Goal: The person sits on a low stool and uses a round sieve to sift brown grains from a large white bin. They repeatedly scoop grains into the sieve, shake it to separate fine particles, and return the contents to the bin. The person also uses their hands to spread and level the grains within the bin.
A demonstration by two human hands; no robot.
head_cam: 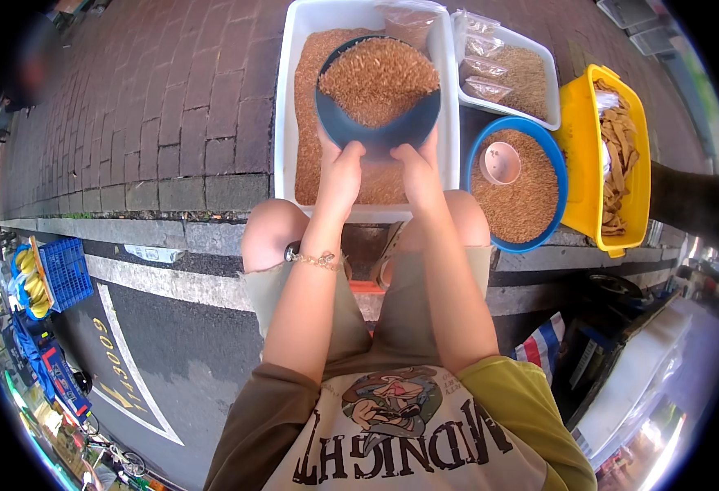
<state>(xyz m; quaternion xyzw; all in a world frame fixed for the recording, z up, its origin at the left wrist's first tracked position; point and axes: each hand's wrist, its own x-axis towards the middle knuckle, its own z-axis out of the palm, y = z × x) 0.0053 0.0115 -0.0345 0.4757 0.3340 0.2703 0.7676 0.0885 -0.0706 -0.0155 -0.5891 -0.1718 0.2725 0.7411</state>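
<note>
A dark round bowl (pixel 378 132) is held up over a white plastic tub (pixel 284 123), with a heap of reddish-brown grain-like pieces (pixel 384 73) in its far part. My left hand (pixel 339 172) grips the bowl's near rim, thumb on top. On the same rim, to the right, my right hand (pixel 419 175) has its grip, thumb also on top. The fingers of both hands are hidden under the bowl. Loose brown grain-like pieces (pixel 308 123) lie in the tub below, and a clear plastic bag (pixel 411 24) of them rests at its far right corner.
Right of the tub stand a smaller white tub (pixel 554 92) with bagged goods, a blue basin (pixel 564 184) of brown grains with a pink bowl (pixel 500 162), and a yellow tub (pixel 580 159) of dried strips. A blue crate (pixel 68 273) stands on the road at far left.
</note>
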